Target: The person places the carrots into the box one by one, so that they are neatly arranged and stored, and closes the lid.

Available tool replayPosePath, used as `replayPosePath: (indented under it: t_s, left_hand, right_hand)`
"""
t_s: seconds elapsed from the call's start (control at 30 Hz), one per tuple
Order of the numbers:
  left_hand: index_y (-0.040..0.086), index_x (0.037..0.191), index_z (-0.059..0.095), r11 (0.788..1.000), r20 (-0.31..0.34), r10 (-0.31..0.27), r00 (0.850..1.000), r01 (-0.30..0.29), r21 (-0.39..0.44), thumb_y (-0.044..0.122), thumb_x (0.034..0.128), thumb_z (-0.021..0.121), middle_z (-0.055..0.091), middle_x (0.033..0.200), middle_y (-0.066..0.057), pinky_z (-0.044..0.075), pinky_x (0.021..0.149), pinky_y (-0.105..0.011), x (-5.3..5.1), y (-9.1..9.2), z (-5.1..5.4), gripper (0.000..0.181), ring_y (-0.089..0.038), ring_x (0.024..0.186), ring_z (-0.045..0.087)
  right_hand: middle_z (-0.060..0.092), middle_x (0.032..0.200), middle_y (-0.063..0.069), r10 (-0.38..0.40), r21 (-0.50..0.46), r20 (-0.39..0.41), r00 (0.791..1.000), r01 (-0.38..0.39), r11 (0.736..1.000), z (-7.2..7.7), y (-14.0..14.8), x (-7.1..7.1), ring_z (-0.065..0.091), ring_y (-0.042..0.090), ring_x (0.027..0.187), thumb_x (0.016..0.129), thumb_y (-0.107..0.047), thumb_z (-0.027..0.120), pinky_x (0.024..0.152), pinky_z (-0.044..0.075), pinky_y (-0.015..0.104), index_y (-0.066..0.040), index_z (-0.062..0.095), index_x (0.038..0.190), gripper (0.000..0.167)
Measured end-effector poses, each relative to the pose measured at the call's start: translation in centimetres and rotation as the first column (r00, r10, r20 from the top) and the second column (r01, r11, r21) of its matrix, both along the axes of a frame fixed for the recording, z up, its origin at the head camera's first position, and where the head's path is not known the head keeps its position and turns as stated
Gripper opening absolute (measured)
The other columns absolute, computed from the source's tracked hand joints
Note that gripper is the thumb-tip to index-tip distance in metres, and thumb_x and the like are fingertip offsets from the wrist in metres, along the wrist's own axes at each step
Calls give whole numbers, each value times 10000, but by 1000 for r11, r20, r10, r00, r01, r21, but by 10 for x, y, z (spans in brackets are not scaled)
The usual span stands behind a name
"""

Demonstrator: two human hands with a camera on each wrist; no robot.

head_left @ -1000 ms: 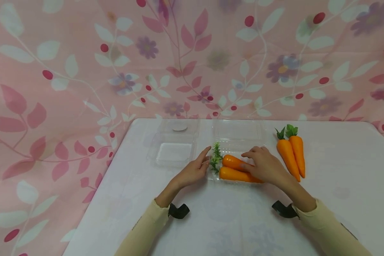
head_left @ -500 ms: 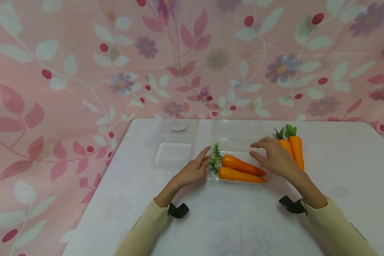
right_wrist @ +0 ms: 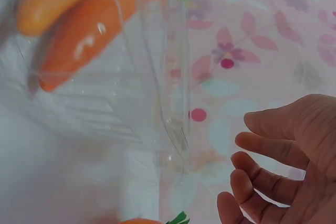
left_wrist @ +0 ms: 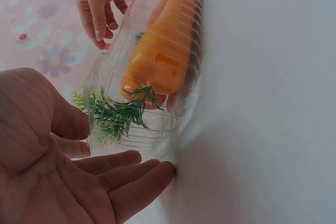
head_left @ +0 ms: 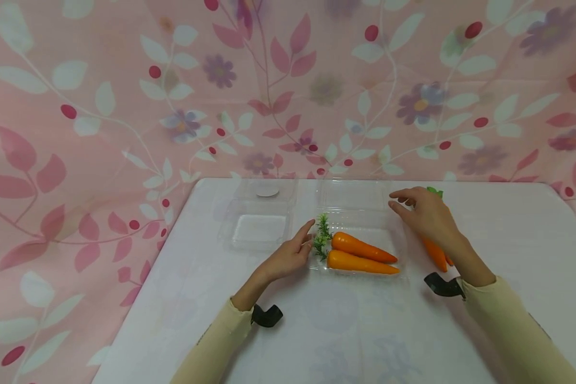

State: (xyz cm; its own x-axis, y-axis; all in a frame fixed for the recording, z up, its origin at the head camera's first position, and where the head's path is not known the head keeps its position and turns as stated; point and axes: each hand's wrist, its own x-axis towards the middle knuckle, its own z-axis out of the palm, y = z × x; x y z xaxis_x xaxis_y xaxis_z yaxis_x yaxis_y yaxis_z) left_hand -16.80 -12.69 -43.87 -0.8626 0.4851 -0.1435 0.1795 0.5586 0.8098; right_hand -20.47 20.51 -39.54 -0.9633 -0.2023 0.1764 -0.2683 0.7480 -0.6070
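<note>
Two orange carrots with feathery green tops lie side by side in a clear plastic clamshell box, its lid folded back. At the box's left end is my left hand, fingers extended alongside the wall; the left wrist view has the fingertips beside the box's lower edge. My right hand hovers right of the box with fingers loosely bent and nothing in them. Beneath it, partly hidden, are two more carrots on the table.
Another clear clamshell box stands to the left with its lid raised back, a pale oval label on it. A white cloth covers the table. Behind the table hangs a pink floral curtain.
My right hand has left the carrots in the box and moved right and away from me, over the other pair. The left hand has stayed at the box's left end.
</note>
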Motion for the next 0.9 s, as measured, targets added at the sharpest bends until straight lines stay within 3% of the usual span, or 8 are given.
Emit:
replayPosePath:
  t_s: [0.13,0.33,0.63,0.9]
  left_hand:
    - [146,1587,148,1000,-1,-3,1000,3,1,185,1062,399,439,1468,-227,390,1071,-480,0,0,0,584,-320,1319,470]
    - [157,1589,140,1000,11,-1,1000,1,0,188,1064,398,433,1476,-217,382,1077,-477,0,0,0,585,-311,1329,459]
    - [171,1589,141,1000,8,1,1000,0,-4,193,1065,396,438,1473,-213,379,1080,-479,0,0,0,583,-313,1331,457]
    - [151,1589,134,1000,4,-4,1000,5,-6,182,1063,397,440,1470,-219,390,1073,-475,1,0,2,589,-318,1322,466]
  right_hand:
    - [657,1087,199,-44,7,29,999,43,999,1,4,-15,577,349,969,975,-298,631,788,488,534,-26,681,1211,363]
    - [667,1054,208,-48,41,75,996,45,998,3,11,-37,598,351,941,958,-323,648,745,509,493,-21,667,1223,403]
    - [636,1127,270,-44,122,243,969,14,992,1,17,-62,617,318,800,943,-401,641,605,516,382,23,621,1264,532]
    - [589,1211,300,-68,191,322,944,6,981,-6,19,-70,582,411,973,949,-394,614,747,517,505,80,616,1243,558]
